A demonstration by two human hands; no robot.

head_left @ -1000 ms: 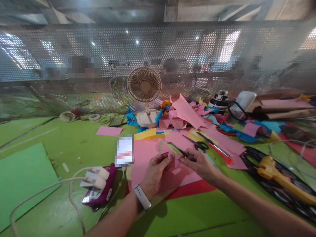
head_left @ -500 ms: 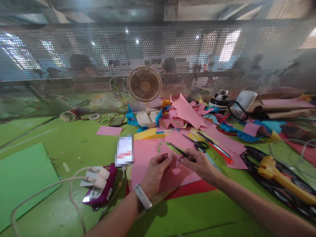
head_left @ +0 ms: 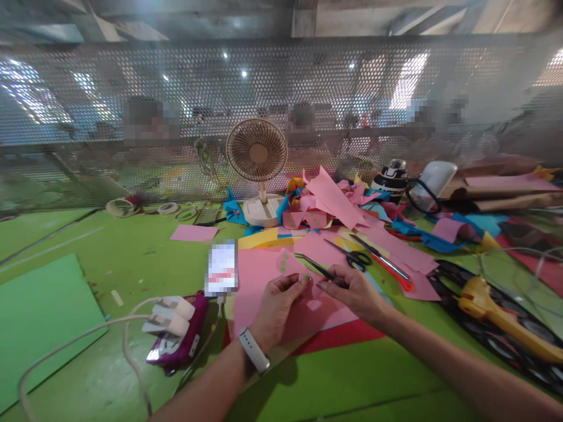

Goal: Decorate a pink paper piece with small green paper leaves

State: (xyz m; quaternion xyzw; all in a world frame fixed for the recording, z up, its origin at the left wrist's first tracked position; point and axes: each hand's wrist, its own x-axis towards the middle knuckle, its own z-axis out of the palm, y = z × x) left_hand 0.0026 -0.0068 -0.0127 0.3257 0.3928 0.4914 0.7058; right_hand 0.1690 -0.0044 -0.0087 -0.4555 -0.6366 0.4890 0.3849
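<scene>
My left hand [head_left: 278, 305], wearing a pale watch band, is closed in a pinch over a pink paper sheet [head_left: 253, 275]. A small pink paper piece shows at its fingertips, its shape partly covered by the fingers. My right hand [head_left: 360, 296] grips black tweezers [head_left: 315, 265] with a bent tip, which points up and left, away from the pinched piece. The right fingertips are close to the left ones. Just beyond the left hand lies a pink paper cutout with green dots [head_left: 284, 262]. Black-handled scissors [head_left: 359, 260] rest behind the right hand.
A phone [head_left: 221, 266] and a purple power block [head_left: 179, 337] with plugs and cables lie left. Behind stand a fan [head_left: 257, 151] and a heap of paper scraps [head_left: 332, 196]. A cutter knife [head_left: 387, 264] and a yellow glue gun [head_left: 505, 319] are at right.
Almost nothing differs. Both hands keep their places and their grips, with at most a slight shift of the fingers.
</scene>
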